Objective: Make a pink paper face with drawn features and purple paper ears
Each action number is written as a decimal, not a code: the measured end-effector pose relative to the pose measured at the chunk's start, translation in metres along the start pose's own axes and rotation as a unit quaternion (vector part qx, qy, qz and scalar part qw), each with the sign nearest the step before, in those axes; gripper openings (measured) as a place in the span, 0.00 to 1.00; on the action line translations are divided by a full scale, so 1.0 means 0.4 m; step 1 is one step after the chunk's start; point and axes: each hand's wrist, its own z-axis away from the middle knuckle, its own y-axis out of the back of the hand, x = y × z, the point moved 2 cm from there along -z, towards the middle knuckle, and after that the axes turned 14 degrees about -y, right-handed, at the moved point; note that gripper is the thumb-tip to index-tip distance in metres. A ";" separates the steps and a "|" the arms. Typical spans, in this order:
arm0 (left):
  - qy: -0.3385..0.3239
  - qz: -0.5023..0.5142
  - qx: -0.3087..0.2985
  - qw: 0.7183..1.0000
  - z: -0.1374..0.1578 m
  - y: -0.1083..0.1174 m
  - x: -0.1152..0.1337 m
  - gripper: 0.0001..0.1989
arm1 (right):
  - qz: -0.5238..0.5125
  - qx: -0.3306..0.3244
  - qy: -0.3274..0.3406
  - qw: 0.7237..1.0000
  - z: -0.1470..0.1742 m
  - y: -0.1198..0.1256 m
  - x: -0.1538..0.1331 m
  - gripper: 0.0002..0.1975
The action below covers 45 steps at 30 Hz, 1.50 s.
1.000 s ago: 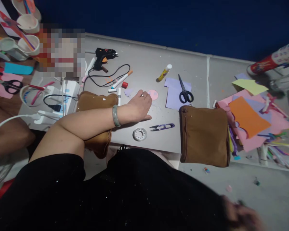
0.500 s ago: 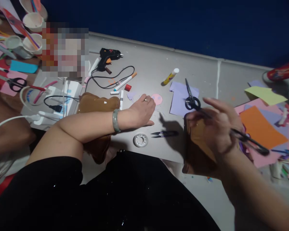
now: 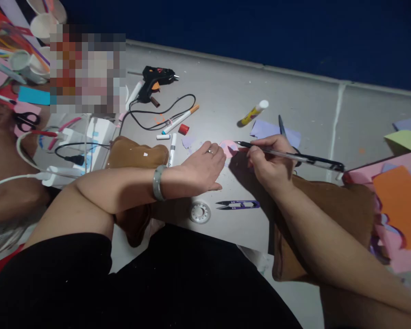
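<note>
The pen [image 3: 308, 158] is clamped between the thumb and fingers of the right hand [image 3: 276, 162], its tip poised by the pink disc [image 3: 230, 145] at mid-table. The disc's left edge is apparently steadied by the left hand [image 3: 203, 171], thumb spread. Rounding and spotting look done; no pen lines can be made out.

The right hand [image 3: 274, 165] brought its pen [image 3: 306, 158] near the pink disc [image 3: 228, 148].

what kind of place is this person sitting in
Probably a craft table or small workshop: a glue gun lies on the gray tabletop, thread snips lie nearer the person, and orange paper sits among colored sheets at the right.
</note>
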 end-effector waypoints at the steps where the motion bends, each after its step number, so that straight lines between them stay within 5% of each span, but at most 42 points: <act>1: 0.001 0.001 -0.005 1.000 0.001 0.004 -0.001 0.40 | 0.015 0.006 0.008 1.000 0.006 -0.002 -0.004 0.07; 45: -0.008 -0.011 -0.013 1.000 0.013 0.026 0.001 0.38 | 0.119 0.056 0.032 0.991 0.015 -0.015 -0.023 0.05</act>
